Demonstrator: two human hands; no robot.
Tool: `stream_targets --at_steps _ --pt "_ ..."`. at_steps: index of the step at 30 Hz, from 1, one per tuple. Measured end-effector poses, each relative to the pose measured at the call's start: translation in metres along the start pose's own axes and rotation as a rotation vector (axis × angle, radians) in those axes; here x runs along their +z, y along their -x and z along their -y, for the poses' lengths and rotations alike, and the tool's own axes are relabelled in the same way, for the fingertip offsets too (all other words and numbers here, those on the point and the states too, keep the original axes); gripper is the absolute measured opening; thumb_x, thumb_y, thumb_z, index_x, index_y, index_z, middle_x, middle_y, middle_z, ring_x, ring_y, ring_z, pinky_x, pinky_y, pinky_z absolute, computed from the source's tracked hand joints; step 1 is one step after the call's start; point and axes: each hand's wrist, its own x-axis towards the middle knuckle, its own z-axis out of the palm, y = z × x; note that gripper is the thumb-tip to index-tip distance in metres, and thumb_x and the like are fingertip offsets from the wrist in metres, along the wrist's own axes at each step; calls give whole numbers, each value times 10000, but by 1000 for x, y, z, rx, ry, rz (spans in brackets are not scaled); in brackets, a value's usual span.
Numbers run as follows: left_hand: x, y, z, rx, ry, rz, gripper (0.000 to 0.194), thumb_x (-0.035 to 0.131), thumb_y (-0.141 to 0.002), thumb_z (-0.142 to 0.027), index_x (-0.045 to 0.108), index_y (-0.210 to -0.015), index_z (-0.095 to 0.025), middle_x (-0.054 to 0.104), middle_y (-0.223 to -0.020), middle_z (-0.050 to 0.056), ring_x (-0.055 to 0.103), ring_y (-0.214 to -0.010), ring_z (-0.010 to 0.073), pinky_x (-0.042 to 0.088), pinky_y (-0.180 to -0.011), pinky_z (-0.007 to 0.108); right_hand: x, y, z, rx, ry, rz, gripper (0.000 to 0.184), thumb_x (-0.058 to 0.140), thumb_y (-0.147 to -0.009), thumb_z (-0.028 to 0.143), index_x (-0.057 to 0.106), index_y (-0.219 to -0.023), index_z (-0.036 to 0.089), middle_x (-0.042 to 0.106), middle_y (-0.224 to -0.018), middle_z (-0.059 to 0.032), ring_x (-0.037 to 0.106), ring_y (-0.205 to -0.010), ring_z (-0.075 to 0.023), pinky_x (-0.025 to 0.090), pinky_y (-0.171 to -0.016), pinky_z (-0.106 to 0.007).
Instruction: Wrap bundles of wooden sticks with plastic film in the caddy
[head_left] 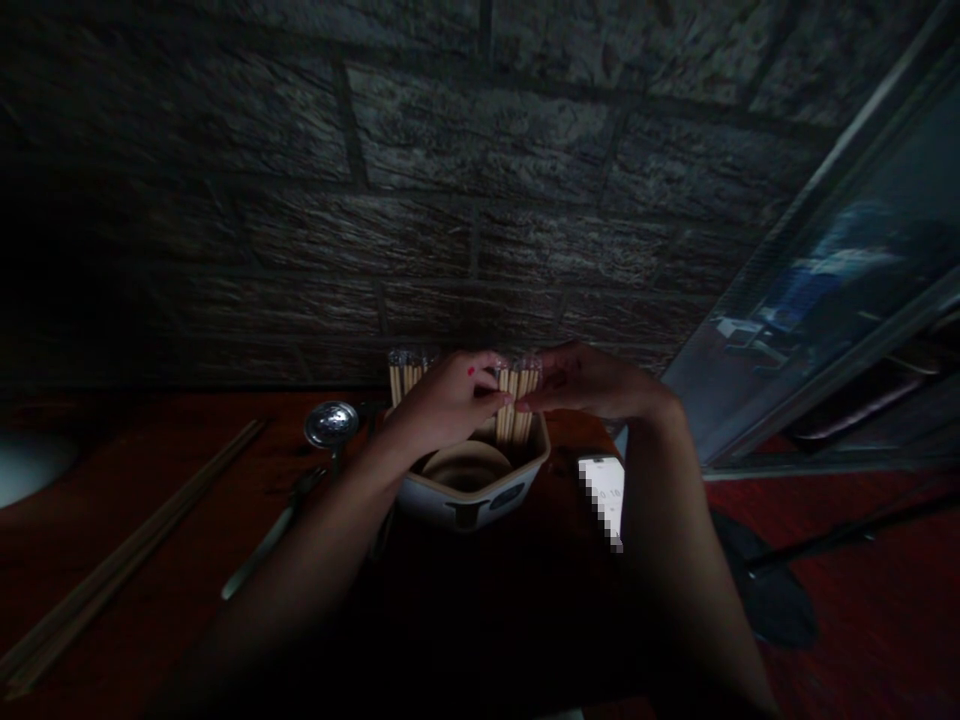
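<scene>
Wrapped chopsticks [513, 425] stand upright in the right back part of a pale basket [536, 470], clear plastic showing at their tops. My left hand [454, 400] is closed at the left side of this bunch, thumb and fingers pinching it. From the right, my right hand [589, 382] grips the same bunch, its fingertips close to those of my left hand. A second bunch of wrapped chopsticks [403, 380] stands at the basket's left back corner, partly behind my left hand. In front of the bunches, a round bowl [466, 462] sits inside the basket.
Left of the basket lie a perforated metal ladle [331, 425], a pale-handled utensil [262, 550] and long wooden sticks [142, 550]. A lit phone [602, 485] lies on the dark wooden table [566, 440] beside my right forearm. A brick wall [480, 240] rises behind; the light is dim.
</scene>
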Motion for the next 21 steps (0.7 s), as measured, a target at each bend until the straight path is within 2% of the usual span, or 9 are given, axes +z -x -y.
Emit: stream_targets --at_steps 5,8,21 --pt "1 0 1 12 -11 -36 410 631 -824 -228 576 -1221 -142 760 -992 111 724 -903 218 527 -763 309 0 0 1 -2 -17 18 247 739 -725 383 689 -858 181 688 -834 -9 589 -739 -134 434 -621 -233" --pt "2 -1 0 11 -15 -53 404 630 -829 -225 571 -1216 -126 758 -991 120 722 -913 220 528 -770 309 1 0 2 -4 -37 19 249 735 -729 367 686 -872 169 675 -821 0 580 -725 -120 440 -648 -232" --pt "2 -1 -2 -11 -10 -24 375 644 -825 -217 582 -1181 -117 760 -989 123 729 -890 218 532 -776 317 0 1 4 14 -1 8 232 751 -730 356 686 -864 179 640 -701 16 545 -614 -95 417 -564 -222"
